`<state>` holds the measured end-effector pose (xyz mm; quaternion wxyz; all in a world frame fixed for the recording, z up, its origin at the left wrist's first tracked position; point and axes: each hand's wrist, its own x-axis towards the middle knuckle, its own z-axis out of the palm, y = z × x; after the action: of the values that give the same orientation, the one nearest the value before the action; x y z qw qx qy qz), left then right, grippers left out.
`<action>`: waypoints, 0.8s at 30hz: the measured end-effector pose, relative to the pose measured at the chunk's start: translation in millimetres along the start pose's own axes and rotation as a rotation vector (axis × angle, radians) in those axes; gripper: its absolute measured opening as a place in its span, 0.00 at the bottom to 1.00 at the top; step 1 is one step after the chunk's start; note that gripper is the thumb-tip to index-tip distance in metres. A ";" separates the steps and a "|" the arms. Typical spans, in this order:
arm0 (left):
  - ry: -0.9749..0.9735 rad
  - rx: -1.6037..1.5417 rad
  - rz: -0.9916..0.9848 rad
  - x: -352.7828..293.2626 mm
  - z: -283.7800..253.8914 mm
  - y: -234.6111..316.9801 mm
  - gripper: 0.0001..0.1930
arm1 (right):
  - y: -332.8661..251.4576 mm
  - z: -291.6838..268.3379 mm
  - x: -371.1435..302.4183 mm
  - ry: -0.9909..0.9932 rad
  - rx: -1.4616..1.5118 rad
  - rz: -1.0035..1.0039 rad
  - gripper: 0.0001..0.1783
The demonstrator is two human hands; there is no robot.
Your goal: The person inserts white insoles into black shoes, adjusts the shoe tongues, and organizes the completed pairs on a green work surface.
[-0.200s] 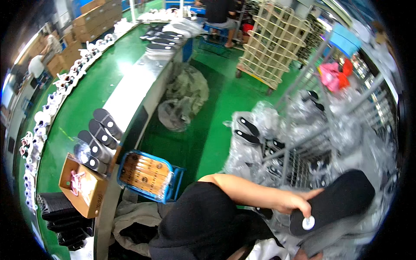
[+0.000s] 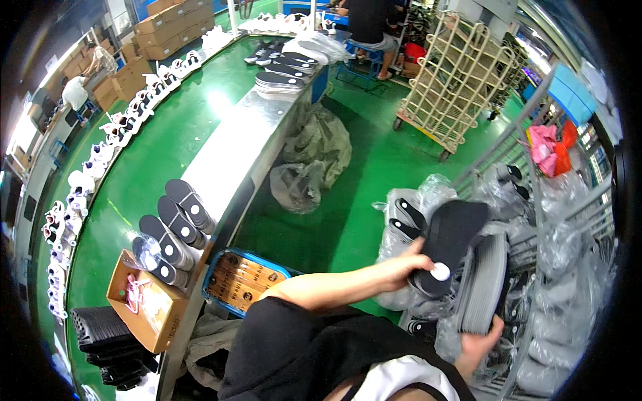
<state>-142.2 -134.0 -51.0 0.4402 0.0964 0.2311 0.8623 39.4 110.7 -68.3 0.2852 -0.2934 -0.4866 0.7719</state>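
My left hand (image 2: 404,264) grips the heel end of black insoles (image 2: 451,234), thumb beside a white round sticker. The insoles are tilted, toe end up, black face toward me. Just right of them, a thick stack of insoles (image 2: 483,284) shows its grey layered edges. My right hand (image 2: 480,339) is closed around the lower end of that stack. Both are held above a metal rack (image 2: 521,347) with plastic bags (image 2: 552,301) of insoles.
Several upright insole stacks (image 2: 177,224) and a cardboard box (image 2: 164,327) stand along the bench (image 2: 221,144) on my left. A blue-framed stool (image 2: 244,281) is near me. A wheeled cage cart (image 2: 455,80) stands further off. Shoes (image 2: 140,103) line the curved far edge.
Both hands have come leftward with the insoles, away from the rack's right side. The stack's grey edges and my right hand now show more plainly. The whole view has shifted a little.
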 end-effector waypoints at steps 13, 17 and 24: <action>0.753 0.042 0.719 -39.8 -140.8 138.6 0.40 | 97.6 252.6 137.9 -0.593 0.099 0.777 0.24; 0.870 0.133 0.824 -33.1 -166.3 160.7 0.35 | 129.4 318.0 191.1 -0.817 0.062 0.909 0.25; 1.071 -0.045 0.969 -15.5 -199.7 185.6 0.31 | 151.9 420.8 246.0 -1.115 -0.139 0.917 0.32</action>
<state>-339.4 -302.9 -135.3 -0.1634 -0.2567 0.3286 0.8941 -455.2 -11.7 -101.9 -0.3771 -0.0482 -0.4354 0.8160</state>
